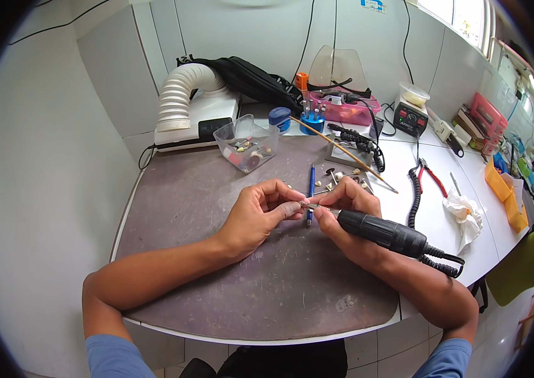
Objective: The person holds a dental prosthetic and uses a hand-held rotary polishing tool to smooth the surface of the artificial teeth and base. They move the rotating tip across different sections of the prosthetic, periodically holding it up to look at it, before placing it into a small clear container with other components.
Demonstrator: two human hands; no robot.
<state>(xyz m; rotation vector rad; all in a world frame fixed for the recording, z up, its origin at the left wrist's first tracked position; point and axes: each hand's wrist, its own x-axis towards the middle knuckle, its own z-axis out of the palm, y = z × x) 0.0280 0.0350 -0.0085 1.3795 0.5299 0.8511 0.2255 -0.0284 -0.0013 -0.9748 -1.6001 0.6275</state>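
My right hand (pixel 360 199) grips a black rotary handpiece (pixel 385 230) like a pen. Its metal tip points left, and a coiled cord leaves its rear end. My left hand (pixel 253 217) is pinched at the fingertips around a small pale piece (pixel 305 203), mostly hidden by the fingers. The handpiece tip meets the left fingertips at this piece; whether it touches the piece cannot be made out. Beneath the hands, a blue pen (pixel 312 178) lies on the dark mat (pixel 185 208). Small polishing bits (pixel 339 176) are scattered just beyond my right fingers.
A clear plastic box (pixel 245 153) of small bits stands farther back, beside a white unit with a ribbed hose (pixel 174 94). Behind are a blue bur stand (pixel 312 123) and a pink basket (pixel 349 112). A brush (pixel 349 155), red-handled pliers (pixel 431 178) and crumpled tissue (pixel 465 217) lie rightward.
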